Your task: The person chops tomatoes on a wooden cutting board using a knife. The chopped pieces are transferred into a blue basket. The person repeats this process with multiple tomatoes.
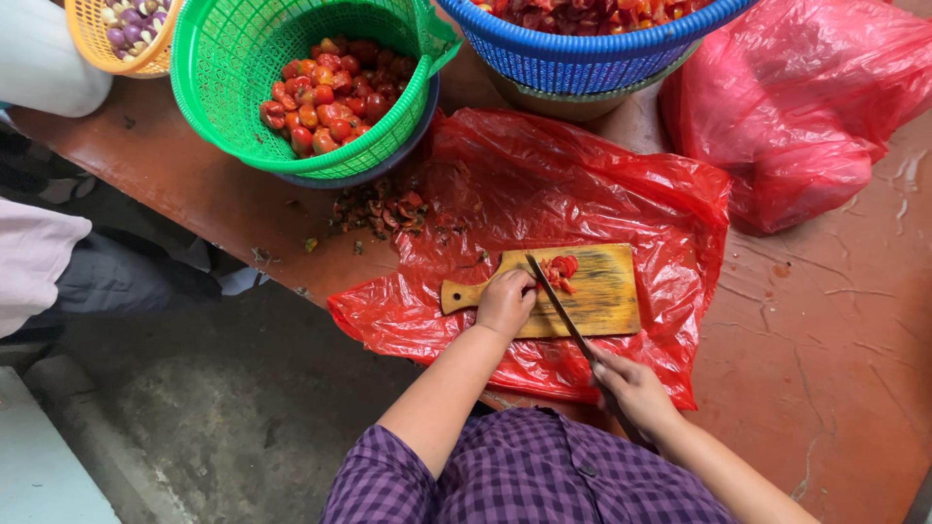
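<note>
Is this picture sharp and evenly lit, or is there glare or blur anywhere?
Head view: soft, even daylight with no hard shadows; pale glare on the creased red plastic sheet; the cutting board, knife and both hands look sharp; straight edges bend slightly near the corners.

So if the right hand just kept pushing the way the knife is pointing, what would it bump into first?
Probably the red peppers on the cutting board, just left of the blade tip. The right hand holds the knife angled up-left toward them, close beside the left hand.

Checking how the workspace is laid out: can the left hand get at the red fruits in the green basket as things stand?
Probably yes: the green basket is open-topped, nothing lies between it and the left hand, though it sits far across the board.
</note>
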